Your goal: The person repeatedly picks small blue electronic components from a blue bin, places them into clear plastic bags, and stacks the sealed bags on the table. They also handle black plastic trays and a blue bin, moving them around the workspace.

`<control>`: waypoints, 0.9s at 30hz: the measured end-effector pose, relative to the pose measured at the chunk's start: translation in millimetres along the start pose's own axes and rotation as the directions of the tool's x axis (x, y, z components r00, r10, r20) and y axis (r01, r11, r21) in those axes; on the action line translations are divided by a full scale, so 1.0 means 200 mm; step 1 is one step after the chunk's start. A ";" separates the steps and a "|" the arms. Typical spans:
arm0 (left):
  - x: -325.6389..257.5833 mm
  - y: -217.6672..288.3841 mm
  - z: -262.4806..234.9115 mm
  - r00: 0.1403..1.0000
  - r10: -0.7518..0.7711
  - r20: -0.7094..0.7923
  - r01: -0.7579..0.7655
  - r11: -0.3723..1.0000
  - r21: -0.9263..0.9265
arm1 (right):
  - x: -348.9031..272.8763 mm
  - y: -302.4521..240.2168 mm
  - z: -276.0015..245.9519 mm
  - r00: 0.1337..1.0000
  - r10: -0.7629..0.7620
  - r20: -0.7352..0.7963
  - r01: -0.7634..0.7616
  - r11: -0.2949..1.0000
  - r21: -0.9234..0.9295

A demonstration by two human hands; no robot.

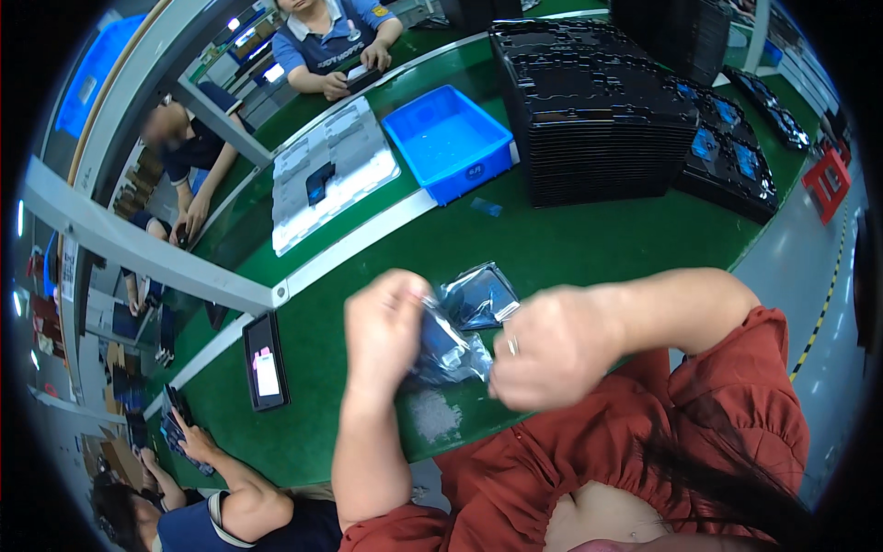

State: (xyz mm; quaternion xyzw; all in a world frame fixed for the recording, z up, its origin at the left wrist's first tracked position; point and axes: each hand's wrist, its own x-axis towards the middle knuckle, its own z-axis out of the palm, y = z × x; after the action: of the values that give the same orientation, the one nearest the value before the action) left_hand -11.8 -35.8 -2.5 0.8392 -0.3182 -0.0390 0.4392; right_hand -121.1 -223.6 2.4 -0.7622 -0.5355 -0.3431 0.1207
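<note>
A clear plastic bag [451,348] with something dark inside stretches between my hands above the green table. My left hand [382,322] is closed on the bag's left side, thumb on top. At its right edge my right hand [550,354], slightly smeared by motion and wearing a ring, is closed on the crinkled plastic. What exactly the bag contains is hidden by glare and fingers. Just beyond, a second dark flat piece in shiny clear wrapping [480,296] lies on the table, close to both hands.
Beyond my hands are a blue bin [451,147], a grey-white tray [336,175] holding one dark piece, and a tall stack of black trays [598,120]. A dark-framed device with a lit screen [266,363] lies left, near a metal frame post [156,239]. Several co-workers sit around.
</note>
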 end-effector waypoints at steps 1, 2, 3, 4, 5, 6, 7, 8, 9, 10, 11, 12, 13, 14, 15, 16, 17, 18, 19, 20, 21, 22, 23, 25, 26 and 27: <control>0.03 -0.09 -0.05 0.991 -0.115 -0.061 0.096 0.962 -0.254 | 0.03 -0.07 0.02 0.998 -0.065 0.006 0.065 0.997 0.041; 0.06 -0.15 -0.10 0.978 -0.115 -0.172 0.057 0.949 -0.310 | 0.03 -0.12 0.05 0.996 -0.085 -0.026 0.088 0.987 0.136; 0.09 -0.25 -0.15 0.963 -0.124 -0.241 0.024 0.925 -0.380 | 0.03 -0.15 0.08 0.992 -0.107 -0.065 0.119 0.967 0.227; 0.10 -0.27 -0.18 0.963 -0.108 -0.247 0.006 0.925 -0.381 | 0.04 -0.17 0.07 0.995 -0.096 0.020 0.088 0.966 0.242; 0.10 -0.28 -0.21 0.963 -0.092 -0.254 -0.012 0.925 -0.380 | 0.05 -0.15 0.07 0.998 0.001 0.067 -0.018 0.967 0.255; 0.11 -0.27 -0.17 0.967 -0.035 -0.252 -0.059 0.933 -0.356 | 0.04 -0.10 0.07 0.986 0.107 0.125 -0.136 0.957 0.258; 0.10 -0.25 -0.15 0.966 0.018 -0.259 -0.106 0.938 -0.329 | 0.05 -0.06 0.06 0.962 0.201 0.184 -0.244 0.935 0.258; 0.08 -0.24 -0.15 0.971 0.069 -0.229 -0.117 0.972 -0.204 | 0.04 0.00 0.07 0.944 0.323 0.062 -0.327 0.900 0.288; 0.08 -0.21 -0.13 0.970 0.084 -0.228 -0.120 0.981 -0.149 | 0.02 0.08 0.09 0.894 0.446 -0.050 -0.410 0.856 0.316; 0.09 -0.21 -0.11 0.969 0.089 -0.231 -0.119 0.986 -0.118 | 0.01 0.16 0.10 0.836 0.522 -0.168 -0.477 0.843 0.248; 0.10 -0.22 -0.10 0.968 0.087 -0.237 -0.108 0.991 -0.079 | 0.02 0.26 0.11 0.764 0.575 -0.293 -0.540 0.818 0.197; 0.10 -0.22 -0.09 0.969 0.078 -0.235 -0.093 0.994 -0.052 | 0.03 0.34 0.10 0.754 0.562 -0.340 -0.569 0.818 0.090; 0.09 -0.21 -0.10 0.970 0.075 -0.233 -0.089 0.995 -0.052 | 0.05 0.42 0.08 0.744 0.542 -0.391 -0.594 0.804 -0.017; 0.08 -0.20 -0.11 0.970 0.072 -0.230 -0.086 0.995 -0.052 | 0.06 0.50 0.08 0.767 0.484 -0.421 -0.592 0.787 -0.173; 0.08 -0.19 -0.11 0.971 0.073 -0.226 -0.087 0.995 -0.053 | 0.05 0.59 0.08 0.791 0.421 -0.443 -0.581 0.745 -0.329; 0.08 -0.19 -0.10 0.966 0.091 -0.241 -0.102 0.994 -0.037 | 0.04 0.66 0.08 0.823 0.420 -0.384 -0.562 0.702 -0.438; 0.08 -0.19 -0.10 0.964 0.106 -0.244 -0.117 0.993 -0.032 | 0.03 0.67 0.10 0.782 0.538 -0.315 -0.619 0.606 -0.499; 0.08 -0.20 -0.09 0.961 0.118 -0.250 -0.128 0.991 -0.024 | 0.03 0.67 0.14 0.718 0.648 -0.252 -0.654 0.507 -0.561; 0.08 -0.20 -0.08 0.958 0.131 -0.255 -0.139 0.990 -0.017 | 0.03 0.67 0.17 0.634 0.748 -0.198 -0.669 0.402 -0.625; 0.09 -0.20 -0.08 0.955 0.150 -0.256 -0.154 0.988 0.006 | 0.02 0.63 0.18 0.646 0.742 -0.183 -0.704 0.485 -0.520; 0.09 -0.20 -0.08 0.951 0.165 -0.262 -0.169 0.986 0.007 | 0.04 0.56 0.18 0.639 0.755 -0.150 -0.733 0.537 -0.418; 0.08 -0.20 -0.08 0.948 0.179 -0.265 -0.184 0.983 0.006 | 0.04 0.51 0.19 0.698 0.704 -0.129 -0.711 0.662 -0.238; 0.08 -0.19 -0.08 0.944 0.192 -0.268 -0.198 0.980 0.005 | 0.03 0.46 0.21 0.752 0.647 -0.124 -0.656 0.754 -0.046; 0.07 -0.17 -0.06 0.939 0.227 -0.259 -0.240 0.971 -0.017 | 0.05 0.32 0.21 0.807 0.587 -0.067 -0.579 0.808 0.106; 0.06 -0.16 -0.05 0.936 0.237 -0.259 -0.251 0.968 -0.020 | 0.06 0.26 0.23 0.808 0.586 -0.065 -0.572 0.806 0.156; 0.05 -0.13 -0.05 0.933 0.252 -0.255 -0.266 0.964 -0.019 | 0.06 0.22 0.25 0.772 0.632 -0.067 -0.612 0.768 0.190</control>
State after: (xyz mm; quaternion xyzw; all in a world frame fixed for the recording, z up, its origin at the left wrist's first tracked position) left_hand 12.5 -23.5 -15.0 0.7761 -0.3669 0.1170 0.4994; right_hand -60.0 -204.3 -17.5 -0.8611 -0.2692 -0.2882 0.3209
